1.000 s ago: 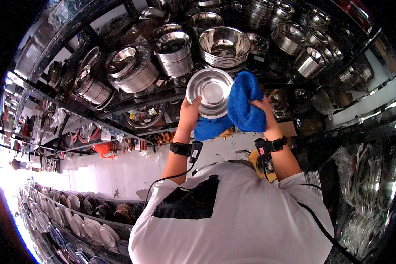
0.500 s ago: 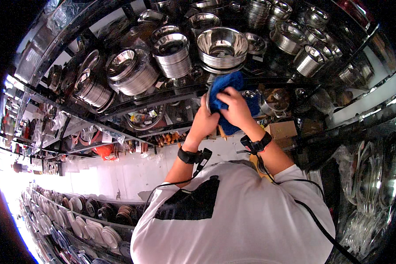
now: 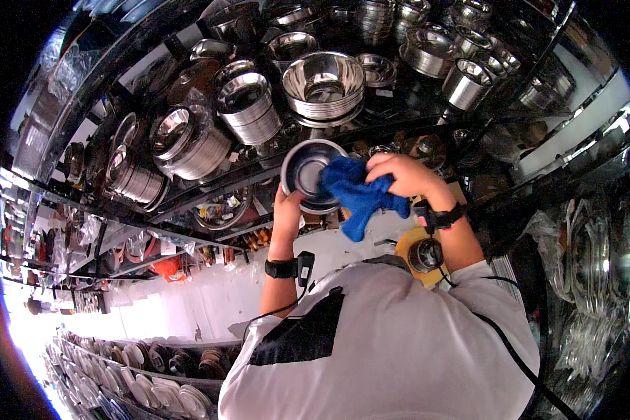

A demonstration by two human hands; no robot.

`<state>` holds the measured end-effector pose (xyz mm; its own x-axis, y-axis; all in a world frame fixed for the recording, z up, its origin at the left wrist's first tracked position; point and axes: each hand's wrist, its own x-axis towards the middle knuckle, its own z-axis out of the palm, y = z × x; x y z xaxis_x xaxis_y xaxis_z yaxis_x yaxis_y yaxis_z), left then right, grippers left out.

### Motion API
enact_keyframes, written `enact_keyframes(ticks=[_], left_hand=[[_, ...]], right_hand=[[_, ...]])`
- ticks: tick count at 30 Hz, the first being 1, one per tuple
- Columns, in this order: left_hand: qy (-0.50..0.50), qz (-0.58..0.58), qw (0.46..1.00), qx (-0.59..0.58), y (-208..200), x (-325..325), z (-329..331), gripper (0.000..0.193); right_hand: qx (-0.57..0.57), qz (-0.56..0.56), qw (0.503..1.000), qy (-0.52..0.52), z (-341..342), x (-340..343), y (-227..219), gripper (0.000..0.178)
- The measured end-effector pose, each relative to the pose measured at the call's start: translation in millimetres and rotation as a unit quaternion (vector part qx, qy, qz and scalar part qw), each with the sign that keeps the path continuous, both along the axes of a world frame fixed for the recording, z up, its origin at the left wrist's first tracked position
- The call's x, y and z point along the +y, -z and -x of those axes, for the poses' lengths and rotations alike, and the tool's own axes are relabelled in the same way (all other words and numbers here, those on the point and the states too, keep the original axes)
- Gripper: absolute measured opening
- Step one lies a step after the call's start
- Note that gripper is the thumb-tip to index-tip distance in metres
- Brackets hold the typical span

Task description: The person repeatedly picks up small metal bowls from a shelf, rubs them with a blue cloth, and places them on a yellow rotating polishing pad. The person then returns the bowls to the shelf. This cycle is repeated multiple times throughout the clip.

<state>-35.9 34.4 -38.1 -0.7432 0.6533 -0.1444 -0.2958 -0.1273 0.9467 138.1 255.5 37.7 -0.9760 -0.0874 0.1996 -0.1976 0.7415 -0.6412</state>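
A round steel bowl [image 3: 302,162] is tilted toward me in front of the shelf. My left hand [image 3: 287,206] grips its lower left rim, thumb on the inner side. My right hand [image 3: 402,173] is closed on a blue cloth [image 3: 360,199], which lies over the bowl's right side and hangs down below my fingers. The cloth hides part of the bowl's inside. Just beyond the bowl, a stack of larger steel bowls [image 3: 323,84] stands on the shelf.
Stacks of steel bowls [image 3: 245,101] and wrapped steel dishes [image 3: 192,143] line the shelf. A black shelf edge [image 3: 210,178] runs below them. A round yellow thing with a dark top [image 3: 423,255] is under my right wrist. Plates [image 3: 168,395] fill racks at lower left.
The bowl, edge-on before and mostly behind the cloth, now shows its inside. My hands have moved apart, the right one drawing the cloth rightward. The shelf has shifted left in view.
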Motion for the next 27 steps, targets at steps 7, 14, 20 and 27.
enact_keyframes(ticks=[7, 14, 20, 27], left_hand=[[0.031, -0.074, 0.988, -0.129, -19.0, 13.3, -18.3, 0.032], [0.065, -0.062, 0.983, -0.163, -28.9, 41.5, -36.7, 0.032], [0.065, -0.072, 0.98, -0.175, -39.3, 75.2, -41.1, 0.029], [0.14, -0.116, 0.968, -0.172, -51.0, 127.7, -57.3, 0.038]], right_hand=[[0.264, -0.061, 0.902, 0.337, -41.3, 49.1, -63.6, 0.039], [0.446, -0.06, 0.775, 0.444, -36.3, 115.7, -84.6, 0.043], [0.348, -0.166, 0.802, 0.457, -8.0, 155.8, -45.9, 0.049], [-0.059, -0.252, 0.877, 0.404, 0.3, 185.7, 40.7, 0.051]])
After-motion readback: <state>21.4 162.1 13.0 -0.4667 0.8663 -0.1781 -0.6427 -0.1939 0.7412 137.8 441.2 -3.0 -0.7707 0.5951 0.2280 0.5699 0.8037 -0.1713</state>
